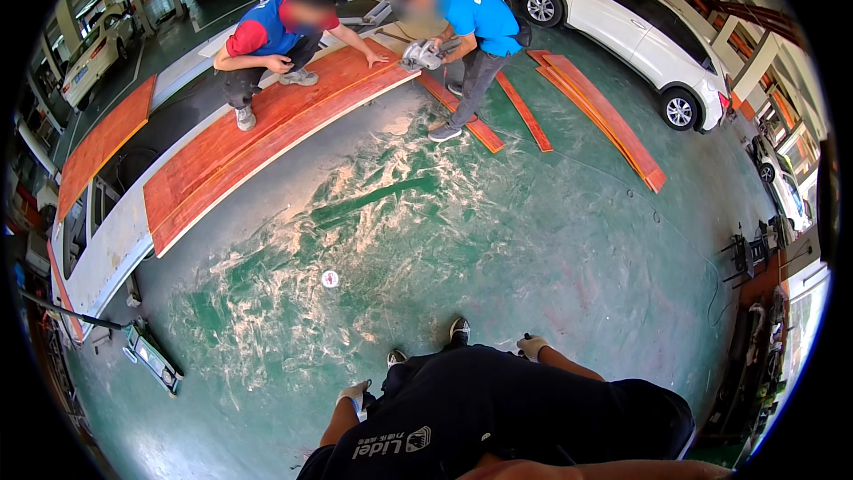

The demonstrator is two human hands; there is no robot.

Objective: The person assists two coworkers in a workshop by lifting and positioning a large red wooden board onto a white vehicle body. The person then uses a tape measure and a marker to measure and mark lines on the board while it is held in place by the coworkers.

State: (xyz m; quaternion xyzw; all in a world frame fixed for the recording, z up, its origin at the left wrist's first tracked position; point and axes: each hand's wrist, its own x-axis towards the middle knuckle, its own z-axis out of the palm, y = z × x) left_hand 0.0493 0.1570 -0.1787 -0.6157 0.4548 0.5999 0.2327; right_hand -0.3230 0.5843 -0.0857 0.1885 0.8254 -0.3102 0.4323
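My left hand (355, 395), in a pale work glove, hangs low at my left side. My right hand (532, 347), gloved too, hangs at my right side; its fingertips look dark. The fingers of both are too small to read. Both hands are over the green floor (569, 276), apart from the boards. Ahead, a co-worker in a blue shirt holds a circular saw (420, 55) at the end of stacked reddish plywood boards (267, 138). Another co-worker, in blue and red, crouches on the boards with one hand flat on them.
Sawdust (355, 231) covers much of the floor. Cut red strips (604, 120) lie at the right, near a white car (622, 22). At the left are a pale metal frame (124, 222) and a green floor jack (153, 357). A thin cable (684, 240) crosses the floor.
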